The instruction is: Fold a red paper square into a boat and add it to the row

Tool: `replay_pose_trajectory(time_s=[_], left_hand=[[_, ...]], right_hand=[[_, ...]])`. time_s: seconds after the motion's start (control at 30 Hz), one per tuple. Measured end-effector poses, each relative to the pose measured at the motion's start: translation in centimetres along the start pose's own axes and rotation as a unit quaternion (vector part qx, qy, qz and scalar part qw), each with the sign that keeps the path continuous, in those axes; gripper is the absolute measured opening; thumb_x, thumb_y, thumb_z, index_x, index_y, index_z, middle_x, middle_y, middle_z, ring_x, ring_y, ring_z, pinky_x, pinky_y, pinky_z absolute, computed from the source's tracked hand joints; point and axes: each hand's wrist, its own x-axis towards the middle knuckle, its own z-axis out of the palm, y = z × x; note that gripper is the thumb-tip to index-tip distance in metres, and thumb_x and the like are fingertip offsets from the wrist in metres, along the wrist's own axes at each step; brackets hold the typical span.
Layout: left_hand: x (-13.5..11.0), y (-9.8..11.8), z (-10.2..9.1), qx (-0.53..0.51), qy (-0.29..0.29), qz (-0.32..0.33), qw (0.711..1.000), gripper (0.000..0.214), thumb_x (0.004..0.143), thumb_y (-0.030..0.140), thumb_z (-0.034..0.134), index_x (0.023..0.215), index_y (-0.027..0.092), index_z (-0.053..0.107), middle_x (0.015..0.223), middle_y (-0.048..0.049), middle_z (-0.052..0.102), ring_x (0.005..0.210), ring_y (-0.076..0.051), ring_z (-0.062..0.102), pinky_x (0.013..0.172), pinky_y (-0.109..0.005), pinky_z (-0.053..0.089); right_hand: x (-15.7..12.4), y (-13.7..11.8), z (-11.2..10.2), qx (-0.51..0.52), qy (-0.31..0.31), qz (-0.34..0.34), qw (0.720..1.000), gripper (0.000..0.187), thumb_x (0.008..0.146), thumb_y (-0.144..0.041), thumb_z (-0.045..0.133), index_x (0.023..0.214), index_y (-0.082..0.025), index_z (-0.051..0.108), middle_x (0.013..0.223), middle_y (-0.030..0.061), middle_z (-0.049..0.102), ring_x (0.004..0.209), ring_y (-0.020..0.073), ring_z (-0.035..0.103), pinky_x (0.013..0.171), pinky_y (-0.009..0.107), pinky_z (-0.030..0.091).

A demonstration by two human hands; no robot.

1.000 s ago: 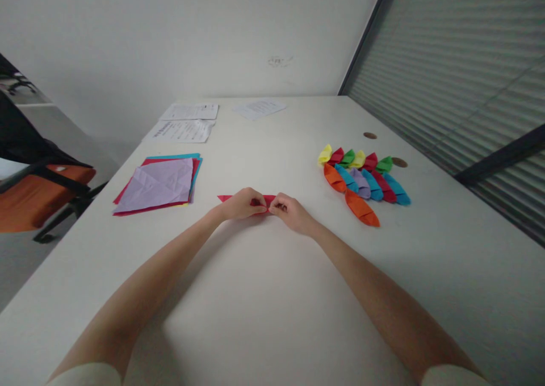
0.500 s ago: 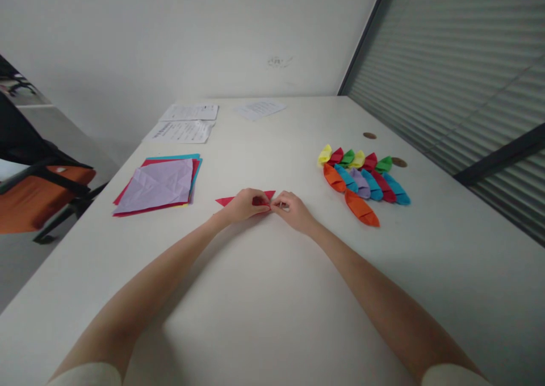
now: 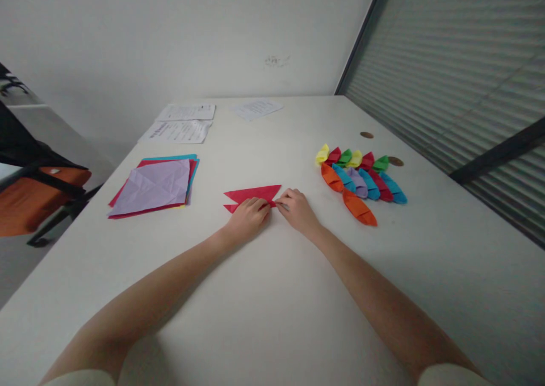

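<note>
A folded sheet of red paper (image 3: 254,193) lies on the white table in front of me, its points showing at the left and the upper right. My left hand (image 3: 252,213) rests on its near edge, fingers bent together and pressing the paper down. At the right end of that edge, my right hand (image 3: 294,205) pinches a corner between thumb and fingertips. The two hands are close together but apart. Parts of the folds are hidden beneath my left fingers.
To the left sits a stack of coloured paper (image 3: 157,184), a creased purple sheet on top. Rows of folded colourful paper pieces (image 3: 360,181) lie to the right. Printed sheets (image 3: 181,129) are farther back. An orange chair (image 3: 46,184) stands beyond the table's left edge.
My left hand has flattened from a raised pinch down onto the red paper, and more of the paper shows behind it. My right hand still pinches the right end.
</note>
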Motion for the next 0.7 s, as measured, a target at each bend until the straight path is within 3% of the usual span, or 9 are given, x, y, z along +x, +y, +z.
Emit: replay_pose_trajectory(time_s=[0.2,0.4,0.7], left_hand=[[0.0,0.0,-0.2,-0.021,-0.008,-0.002,1.0,0.024,0.095,0.021,0.048,0.109,0.012,0.065,0.107,-0.0144,0.066,0.094,-0.023,0.063,0.084,-0.042,0.053],[-0.1,-0.1,0.1,-0.013,-0.004,-0.001,1.0,0.025,0.095,0.023,0.049,0.111,0.011,0.064,0.112,-0.0142,0.065,0.098,-0.025,0.06,0.086,-0.041,0.051],[0.0,0.1,-0.4,-0.001,-0.036,-0.03,0.999,0.033,0.097,0.028,0.044,0.122,0.013,0.059,0.119,-0.0146,0.059,0.102,-0.026,0.055,0.086,-0.042,0.048]], right_hand=[[-0.5,-0.9,-0.8,-0.112,-0.02,-0.055,0.992,0.021,0.092,-0.02,0.054,0.096,-0.019,0.074,0.092,0.009,0.063,0.089,0.0228,0.048,0.077,0.037,0.033],[-0.6,-1.7,-1.3,-0.156,-0.045,-0.075,0.984,0.022,0.093,-0.029,0.054,0.099,-0.017,0.072,0.093,0.0101,0.062,0.089,0.0238,0.047,0.077,0.038,0.031],[-0.5,-2.4,-1.8,-0.193,-0.084,-0.089,0.974,0.024,0.094,-0.025,0.051,0.103,-0.012,0.07,0.095,0.0126,0.062,0.089,0.0246,0.05,0.076,0.038,0.03]])
